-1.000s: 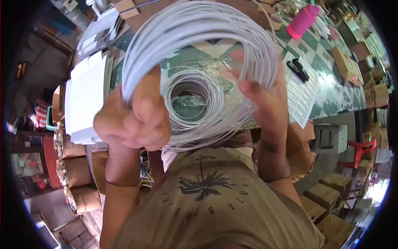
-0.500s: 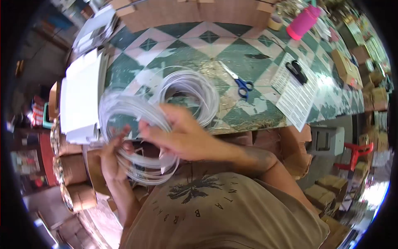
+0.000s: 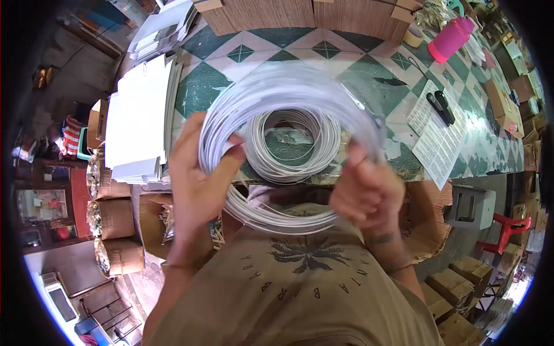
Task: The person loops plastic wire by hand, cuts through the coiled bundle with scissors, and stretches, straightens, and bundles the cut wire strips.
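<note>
A large coil of white wire or thin cord (image 3: pixel 277 95) is held up between my two hands, its far side smeared by motion. My left hand (image 3: pixel 199 167) is wrapped round the coil's left side, thumb toward the inside. On the right side, my right hand (image 3: pixel 369 187) is closed round the strands, partly blurred. Behind the raised ring, a second white coil (image 3: pixel 332 138) lies on the table near its front edge and shows through the opening. The scissors are mostly hidden behind the held coil.
The tile-patterned table (image 3: pixel 202 81) bears a stack of white sheets (image 3: pixel 138 115) on the left. Printed paper (image 3: pixel 441 144) with a black stapler (image 3: pixel 441 108), a pink bottle (image 3: pixel 451 39) and a tape roll (image 3: pixel 413 37) are on the right. Flat cardboard (image 3: pixel 352 20) stands at the back.
The held coil has moved right and is spread in front of me. My right hand has gone from the coil's inner top to its right side; my left hand has risen along the left side.
</note>
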